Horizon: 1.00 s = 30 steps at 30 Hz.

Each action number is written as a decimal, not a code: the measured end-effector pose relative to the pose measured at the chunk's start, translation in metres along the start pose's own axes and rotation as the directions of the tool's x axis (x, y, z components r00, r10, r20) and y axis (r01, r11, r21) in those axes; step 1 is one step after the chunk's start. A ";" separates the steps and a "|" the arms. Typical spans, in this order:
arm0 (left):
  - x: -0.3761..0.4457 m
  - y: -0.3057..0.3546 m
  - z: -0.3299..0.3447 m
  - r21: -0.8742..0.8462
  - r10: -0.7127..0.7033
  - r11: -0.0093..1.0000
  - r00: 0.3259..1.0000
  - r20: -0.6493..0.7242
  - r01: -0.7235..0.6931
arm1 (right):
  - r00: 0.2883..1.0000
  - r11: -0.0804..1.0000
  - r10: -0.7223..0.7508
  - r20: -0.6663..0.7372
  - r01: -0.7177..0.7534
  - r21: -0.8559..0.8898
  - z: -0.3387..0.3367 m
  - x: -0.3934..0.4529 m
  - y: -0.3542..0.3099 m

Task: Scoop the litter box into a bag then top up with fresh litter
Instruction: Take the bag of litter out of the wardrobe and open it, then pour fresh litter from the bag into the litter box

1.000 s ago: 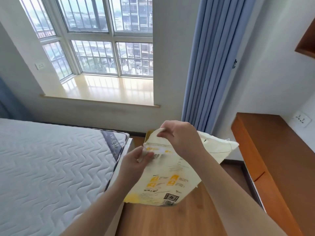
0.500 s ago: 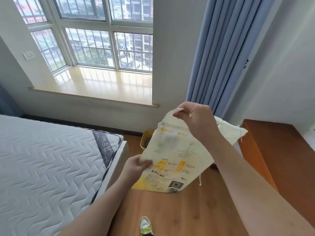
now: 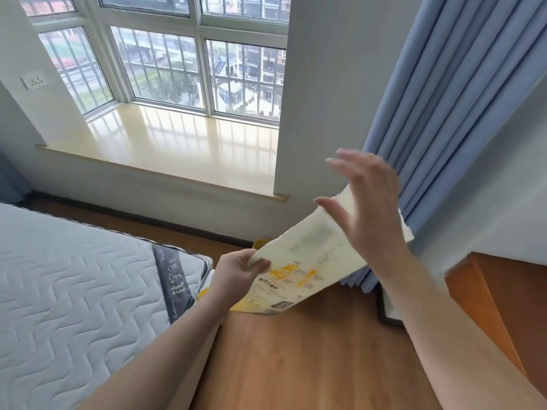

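Note:
A pale cream litter bag (image 3: pixel 307 255) with yellow printed panels hangs tilted in the air over the wooden floor. My left hand (image 3: pixel 236 273) pinches its lower left edge between thumb and fingers. My right hand (image 3: pixel 367 208) is just off the bag's upper end, fingers spread, blurred by motion, holding nothing. A small yellow corner of the litter box (image 3: pixel 261 241) peeks out behind the bag, near the wall; the rest of it is hidden.
A quilted mattress (image 3: pixel 74 291) fills the left side. An orange wooden cabinet (image 3: pixel 503 297) stands at the right. Blue curtains (image 3: pixel 444 113) hang behind my right hand, and a bay window sill (image 3: pixel 177 143) runs along the far wall. Wood floor (image 3: pixel 296 365) lies below.
My right hand has let go of the bag's top and opened. My left hand slid down to the bag's lower edge, and the bag swung flatter, up and to the right.

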<state>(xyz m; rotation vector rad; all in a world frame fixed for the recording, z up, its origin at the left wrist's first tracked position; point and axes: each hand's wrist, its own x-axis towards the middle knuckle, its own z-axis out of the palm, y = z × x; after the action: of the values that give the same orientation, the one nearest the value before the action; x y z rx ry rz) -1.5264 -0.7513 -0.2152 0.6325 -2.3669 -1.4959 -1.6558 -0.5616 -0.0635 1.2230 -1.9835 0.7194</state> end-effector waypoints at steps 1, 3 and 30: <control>0.012 0.003 0.000 0.026 0.010 1.000 1.000 -0.013 -0.010 | 0.994 0.995 -0.101 0.034 0.101 -0.001 0.011 0.003 -0.002; 0.034 0.008 0.001 0.073 0.020 0.997 0.999 -0.038 -0.018 | 0.966 0.976 -0.219 0.141 0.216 0.034 0.038 0.006 -0.004; 0.231 -0.042 0.098 0.244 -0.147 0.951 0.971 -0.191 0.192 | 0.589 0.852 -0.507 0.629 0.450 0.266 0.299 0.021 0.181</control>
<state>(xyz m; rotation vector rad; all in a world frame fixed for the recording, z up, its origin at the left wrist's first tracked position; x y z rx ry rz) -1.7617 -0.8049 -0.2960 1.0087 -2.4450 -1.1434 -1.9058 -0.7230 -0.2475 2.2052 -1.9941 0.0366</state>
